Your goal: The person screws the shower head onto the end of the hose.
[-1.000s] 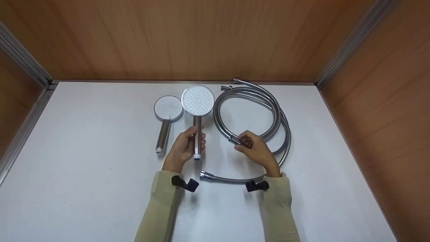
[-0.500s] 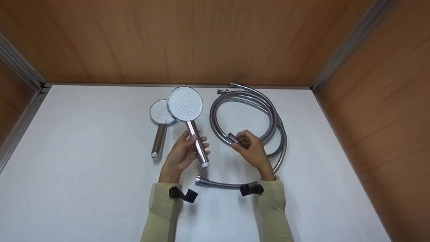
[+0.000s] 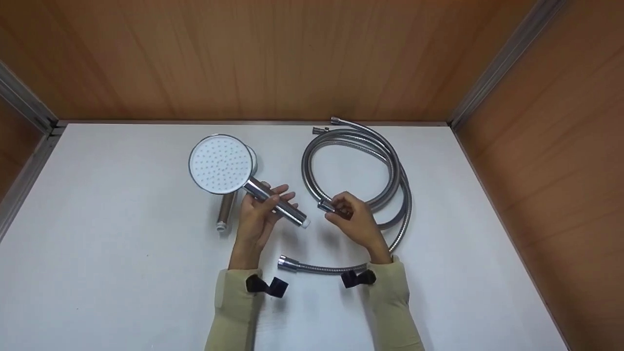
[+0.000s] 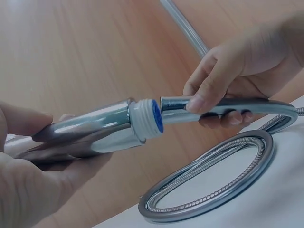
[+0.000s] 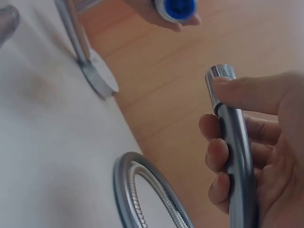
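Observation:
My left hand (image 3: 256, 219) holds a shower head (image 3: 221, 164) by its chrome handle, the round white spray face tilted up to the left. The white threaded end (image 4: 145, 118) with a blue insert points toward my right hand (image 3: 358, 222). That hand grips a grey shower hose near its chrome end fitting (image 5: 221, 76), thumb on the fitting. In the head view a gap separates the thread from the fitting. A second, smaller shower head (image 3: 225, 213) lies on the table, its spray face mostly hidden behind the held one.
Coiled hoses (image 3: 395, 170) lie on the white table (image 3: 122, 253) to the right, two ends near the back wall (image 3: 273, 63). Another hose end (image 3: 288, 263) lies in front, between the forearms. Wood panels also stand at both sides.
My left hand has turned the shower head, swinging its spray face left over the smaller one and its threaded end right toward the hose fitting. My right hand keeps its grip on the hose.

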A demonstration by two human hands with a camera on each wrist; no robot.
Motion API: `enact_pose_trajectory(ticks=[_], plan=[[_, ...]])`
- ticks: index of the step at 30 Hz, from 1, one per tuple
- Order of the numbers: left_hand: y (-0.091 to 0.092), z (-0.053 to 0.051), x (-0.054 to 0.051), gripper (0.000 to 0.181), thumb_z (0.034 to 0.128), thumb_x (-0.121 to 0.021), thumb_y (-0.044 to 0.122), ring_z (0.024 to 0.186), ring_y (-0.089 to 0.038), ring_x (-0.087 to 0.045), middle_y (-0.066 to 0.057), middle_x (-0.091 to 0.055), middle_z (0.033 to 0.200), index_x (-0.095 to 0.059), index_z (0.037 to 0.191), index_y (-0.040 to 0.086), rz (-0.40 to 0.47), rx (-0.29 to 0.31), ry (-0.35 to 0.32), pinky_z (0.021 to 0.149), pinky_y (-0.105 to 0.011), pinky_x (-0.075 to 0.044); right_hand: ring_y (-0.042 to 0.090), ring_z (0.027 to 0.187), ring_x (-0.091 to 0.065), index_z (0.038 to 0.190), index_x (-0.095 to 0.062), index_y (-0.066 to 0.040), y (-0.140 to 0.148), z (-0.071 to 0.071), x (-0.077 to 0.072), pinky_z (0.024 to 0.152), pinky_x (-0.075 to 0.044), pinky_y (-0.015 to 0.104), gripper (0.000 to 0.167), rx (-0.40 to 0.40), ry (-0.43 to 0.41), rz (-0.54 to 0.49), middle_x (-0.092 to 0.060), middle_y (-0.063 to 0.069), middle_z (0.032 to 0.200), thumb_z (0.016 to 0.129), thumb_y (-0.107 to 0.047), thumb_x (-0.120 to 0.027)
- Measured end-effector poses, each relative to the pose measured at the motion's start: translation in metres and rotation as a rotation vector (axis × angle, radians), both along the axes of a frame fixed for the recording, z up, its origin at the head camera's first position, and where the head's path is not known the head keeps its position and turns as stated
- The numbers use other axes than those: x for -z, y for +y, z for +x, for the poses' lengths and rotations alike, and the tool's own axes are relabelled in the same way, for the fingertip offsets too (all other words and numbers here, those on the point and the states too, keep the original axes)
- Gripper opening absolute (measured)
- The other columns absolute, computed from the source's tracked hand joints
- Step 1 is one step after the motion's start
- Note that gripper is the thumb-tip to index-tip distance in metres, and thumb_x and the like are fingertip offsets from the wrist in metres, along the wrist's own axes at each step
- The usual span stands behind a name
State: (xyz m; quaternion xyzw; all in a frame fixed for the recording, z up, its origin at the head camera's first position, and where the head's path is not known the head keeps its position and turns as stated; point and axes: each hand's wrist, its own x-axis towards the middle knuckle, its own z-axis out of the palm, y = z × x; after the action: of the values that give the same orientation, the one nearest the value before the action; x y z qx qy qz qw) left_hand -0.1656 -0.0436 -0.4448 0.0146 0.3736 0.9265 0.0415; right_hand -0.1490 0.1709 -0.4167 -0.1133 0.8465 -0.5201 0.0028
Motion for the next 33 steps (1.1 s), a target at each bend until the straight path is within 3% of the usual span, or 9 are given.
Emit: enact_pose_trajectory(ticks=[7, 16, 23, 29, 33], plan=[[0.001, -0.001, -0.004, 0.037, 0.084, -0.057, -0.012, 0.094, -0.025, -0.07, -0.012, -0.069, 0.099, -0.036, 0.111, 0.0, 0.082, -0.108, 0.071, 0.095, -0.047, -0.055, 0.009, 0.076, -0.055, 0.103, -0.062, 0.007, 0.001, 0.001, -0.001, 0.067, -0.048, 0.016, 0.023, -0.075, 0.037, -0.001, -0.067, 0.02, 0.094, 0.084, -0.004, -0.069], [0.005, 0.0, -0.003, 0.037, 0.0834, -0.06, -0.011, 0.095, -0.025, -0.07, -0.013, -0.07, 0.101, -0.038, 0.11, 0.003, 0.128, -0.155, 0.129, 0.096, -0.046, -0.055, 0.008, 0.07, -0.053, 0.101, -0.062, 0.008, 0.001, 0.004, -0.007, 0.061, -0.046, 0.014, 0.021, -0.119, 0.064, 0.009, -0.067, 0.021, 0.092, 0.083, -0.001, -0.069], [0.006, 0.003, -0.007, 0.039, 0.083, -0.061, -0.01, 0.096, -0.024, -0.069, -0.013, -0.07, 0.102, -0.038, 0.112, 0.003, 0.105, -0.146, 0.142, 0.098, -0.046, -0.053, 0.004, 0.063, -0.052, 0.098, -0.066, 0.003, 0.004, -0.004, 0.018, 0.055, -0.045, 0.013, 0.02, -0.16, 0.129, -0.006, -0.068, 0.018, 0.089, 0.08, -0.001, -0.072], [0.007, 0.005, -0.008, 0.04, 0.0828, -0.06, -0.011, 0.096, -0.024, -0.07, -0.013, -0.07, 0.102, -0.038, 0.113, 0.002, 0.113, -0.15, 0.139, 0.097, -0.047, -0.053, 0.002, 0.058, -0.046, 0.093, -0.065, 0.008, -0.006, 0.011, -0.015, 0.051, -0.04, 0.013, 0.017, -0.176, 0.184, 0.033, -0.067, 0.02, 0.081, 0.079, 0.003, -0.071], [0.008, 0.007, -0.01, 0.039, 0.0829, -0.06, -0.011, 0.097, -0.024, -0.07, -0.012, -0.07, 0.103, -0.038, 0.113, 0.003, 0.102, -0.137, 0.138, 0.097, -0.046, -0.054, 0.002, 0.057, -0.045, 0.092, -0.065, 0.008, -0.008, 0.015, -0.022, 0.05, -0.039, 0.013, 0.017, -0.168, 0.19, 0.041, -0.067, 0.02, 0.079, 0.078, 0.004, -0.072]])
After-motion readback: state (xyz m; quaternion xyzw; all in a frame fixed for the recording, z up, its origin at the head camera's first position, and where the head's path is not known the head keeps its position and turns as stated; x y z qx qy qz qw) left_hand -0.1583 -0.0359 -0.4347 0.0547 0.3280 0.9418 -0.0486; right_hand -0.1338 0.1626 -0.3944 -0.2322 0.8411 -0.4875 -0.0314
